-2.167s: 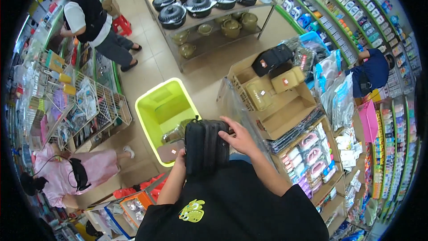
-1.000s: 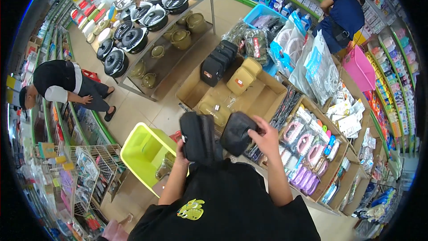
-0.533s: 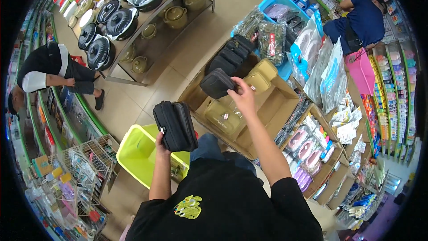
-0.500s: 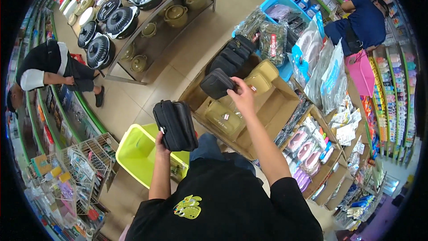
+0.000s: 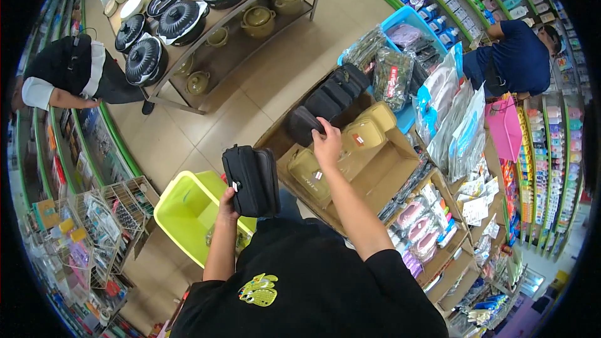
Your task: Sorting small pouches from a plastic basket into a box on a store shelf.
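My left hand [image 5: 228, 205] is closed around a small stack of black zip pouches [image 5: 250, 181], held upright to the left of a cardboard box. My right hand [image 5: 328, 147] reaches over that box [image 5: 391, 175] and grips the edge of a black pouch [image 5: 304, 124] between thumb and fingers. This pouch is at the near end of a row of black pouches [image 5: 335, 95] along the box's far left side. Tan pouches [image 5: 365, 133] with small white tags lie beside the row, and another tan pouch [image 5: 307, 172] is at the near left corner.
A lime-green basket [image 5: 178, 209] stands at lower left beside wire racks [image 5: 103, 228]. Blue crate [image 5: 407, 15], bagged goods and boxed slippers [image 5: 419, 225] adjoin the box. Pots [image 5: 181, 22] fill a metal shelf. One person [image 5: 69, 75] is at left, another [image 5: 513, 56] at right by a pink basket [image 5: 503, 128].
My right hand has drawn slightly left and nearer, and its black pouch now sits lower, against the row. The left hand still holds its stack. The person at left has shifted posture.
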